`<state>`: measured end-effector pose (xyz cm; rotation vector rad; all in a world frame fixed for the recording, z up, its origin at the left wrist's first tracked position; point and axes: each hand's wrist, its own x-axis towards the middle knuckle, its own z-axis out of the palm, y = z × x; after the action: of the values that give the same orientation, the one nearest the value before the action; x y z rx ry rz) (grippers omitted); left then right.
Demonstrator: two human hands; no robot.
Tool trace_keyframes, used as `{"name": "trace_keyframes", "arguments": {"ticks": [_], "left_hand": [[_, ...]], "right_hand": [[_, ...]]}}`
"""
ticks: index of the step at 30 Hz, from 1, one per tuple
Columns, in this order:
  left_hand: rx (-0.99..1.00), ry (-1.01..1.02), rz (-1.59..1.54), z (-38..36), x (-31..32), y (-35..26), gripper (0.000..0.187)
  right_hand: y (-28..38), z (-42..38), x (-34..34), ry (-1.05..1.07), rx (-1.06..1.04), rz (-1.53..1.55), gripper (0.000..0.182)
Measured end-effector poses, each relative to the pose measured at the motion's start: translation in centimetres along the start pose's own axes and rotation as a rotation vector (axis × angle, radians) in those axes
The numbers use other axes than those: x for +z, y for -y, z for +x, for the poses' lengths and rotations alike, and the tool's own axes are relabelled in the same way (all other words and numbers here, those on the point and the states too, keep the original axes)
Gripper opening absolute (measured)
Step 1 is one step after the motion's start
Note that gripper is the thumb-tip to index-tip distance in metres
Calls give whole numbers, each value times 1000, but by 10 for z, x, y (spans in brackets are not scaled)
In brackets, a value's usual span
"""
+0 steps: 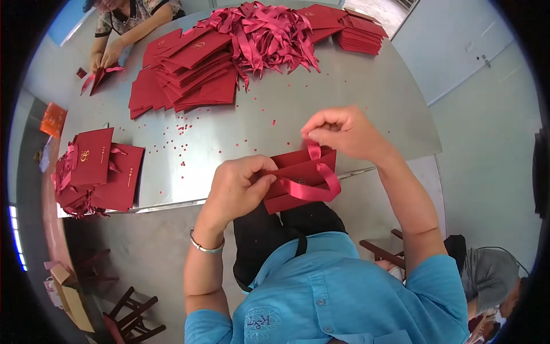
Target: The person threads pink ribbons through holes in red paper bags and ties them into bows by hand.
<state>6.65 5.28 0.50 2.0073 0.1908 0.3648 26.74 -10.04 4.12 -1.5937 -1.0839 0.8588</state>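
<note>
A dark red paper gift bag [303,160] is held at the near table edge, its mouth facing up toward me. My left hand [243,183] pinches the bag's left side, thumb and fingers closed at its rim. A pink satin ribbon [303,192] loops across the bag's front as a handle. Above the bag's right side, my right hand [344,132] has its thumb and fingertips closed on a ribbon end [314,150] that rises from the far rim. The fingertips partly hide where the ribbon is gripped.
Ahead lie stacked flat red bags [195,71] and a heap of pink ribbons [269,37]. Ribboned bags [94,166] pile up at left. Small red dots scatter over the metal table [366,92]. Another person's hands [106,57] work on a bag at far left. A stool [134,312] stands below.
</note>
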Motion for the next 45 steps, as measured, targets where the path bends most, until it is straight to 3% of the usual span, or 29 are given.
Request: {"name": "trace_keyframes", "arguments": {"ticks": [1, 3, 10, 13, 15, 19, 21, 28, 31, 33, 35, 37, 39, 40, 42, 43, 45], "left_hand": [[-8, 1, 5, -2, 1, -2, 9], [46, 11, 91, -7, 5, -7, 8], [-21, 70, -40, -28, 12, -14, 10], [-99, 75, -110, -35, 13, -13, 9], [-82, 66, -103, -38, 13, -11, 8], [-141, 77, -159, -44, 16, -10, 8], [-95, 20, -96, -46, 17, -14, 9], [-138, 53, -126, -52, 18, -22, 9], [-130, 101, -150, -57, 21, -23, 9], [-104, 166, -214, -61, 25, -26, 9], [-99, 173, -228, -62, 26, -24, 9], [-262, 194, -283, -64, 22, -17, 10], [-301, 183, -302, -65, 21, -11, 11], [-336, 176, -321, -67, 21, -9, 11], [-340, 135, -380, -71, 25, -2, 12], [-337, 98, -432, -71, 26, 1, 14], [-338, 81, -427, -75, 27, 4, 15]], "right_hand": [[2, -2, 2, 4, 0, 9, 9], [8, -3, 10, 140, -225, -317, 12], [3, 8, 29, 533, -324, -445, 15], [-1, 12, 34, 617, -314, -437, 16], [1, 13, 38, 775, -193, -356, 17], [-6, 18, 49, 852, -61, -313, 17], [-4, 18, 51, 853, 115, -200, 14], [-12, 21, 59, 889, 154, -128, 10], [-11, 29, 58, 913, 63, -205, 9], [-11, 49, 47, 729, -2, -412, 10], [-11, 60, 38, 629, 12, -380, 11], [-9, 61, 40, 538, 24, -348, 11], [-8, 52, 45, 360, -122, -433, 14], [-15, 47, 48, 369, -119, -432, 14], [-36, 34, 50, -132, -582, -560, 16], [-33, 23, 50, -126, -579, -562, 16], [-22, -5, 45, -314, -411, -392, 17]]}}
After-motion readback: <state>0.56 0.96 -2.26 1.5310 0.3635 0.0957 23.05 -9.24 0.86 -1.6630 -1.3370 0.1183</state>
